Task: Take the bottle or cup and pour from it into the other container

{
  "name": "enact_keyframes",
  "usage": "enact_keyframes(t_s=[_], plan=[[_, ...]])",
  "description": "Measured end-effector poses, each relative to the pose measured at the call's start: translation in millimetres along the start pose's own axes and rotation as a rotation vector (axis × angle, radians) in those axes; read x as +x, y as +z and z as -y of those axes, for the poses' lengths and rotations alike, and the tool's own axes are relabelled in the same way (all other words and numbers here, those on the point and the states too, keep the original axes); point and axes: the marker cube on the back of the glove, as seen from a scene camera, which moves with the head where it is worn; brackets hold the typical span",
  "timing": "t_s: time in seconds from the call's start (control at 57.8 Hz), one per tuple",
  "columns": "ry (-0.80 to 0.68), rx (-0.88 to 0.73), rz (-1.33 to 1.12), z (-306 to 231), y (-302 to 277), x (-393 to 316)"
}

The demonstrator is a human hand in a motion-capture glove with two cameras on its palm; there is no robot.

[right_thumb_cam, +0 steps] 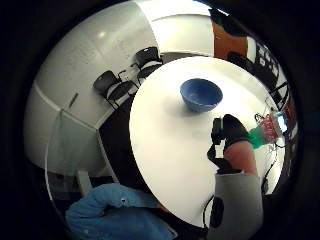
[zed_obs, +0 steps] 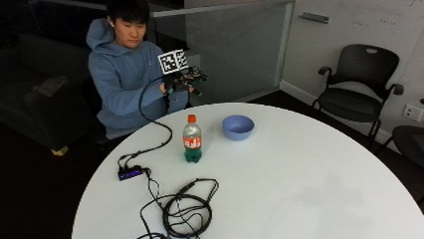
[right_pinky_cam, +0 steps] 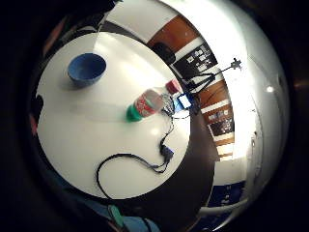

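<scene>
A clear soda bottle (zed_obs: 192, 139) with a red label, an orange cap and a green base stands upright on the round white table (zed_obs: 298, 174). It shows in both palm views too, as the bottle (right_pinky_cam: 146, 104) and the bottle (right_thumb_cam: 265, 131). Just beside it, toward the table's far side, sits a blue bowl (zed_obs: 238, 127), also visible in the palm views (right_pinky_cam: 87, 68) (right_thumb_cam: 201, 94). My gloved right hand (zed_obs: 179, 82) hangs in the air in front of the person's chest, above the table's far edge and well clear of the bottle. It holds nothing and its fingers look relaxed.
A coil of black cable (zed_obs: 185, 209) and a small black box (zed_obs: 130, 173) lie on the table near the front left. A cable runs from the box up to the hand. Black chairs (zed_obs: 361, 94) stand by the wall on the right.
</scene>
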Motion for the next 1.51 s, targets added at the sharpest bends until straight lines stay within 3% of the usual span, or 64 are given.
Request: enact_keyframes(t_s=[0.208, 0.415, 1.09, 1.505], plan=[[0.045, 0.216, 0.058, -19.2, -10.5, 34.4], [0.103, 0.314, 0.150, -44.1, -14.5, 68.2], [0.343, 0.210, 0.644, -56.1, 83.0, 226.1], [0.407, 0.206, 1.080, -8.8, 159.8, 231.6]])
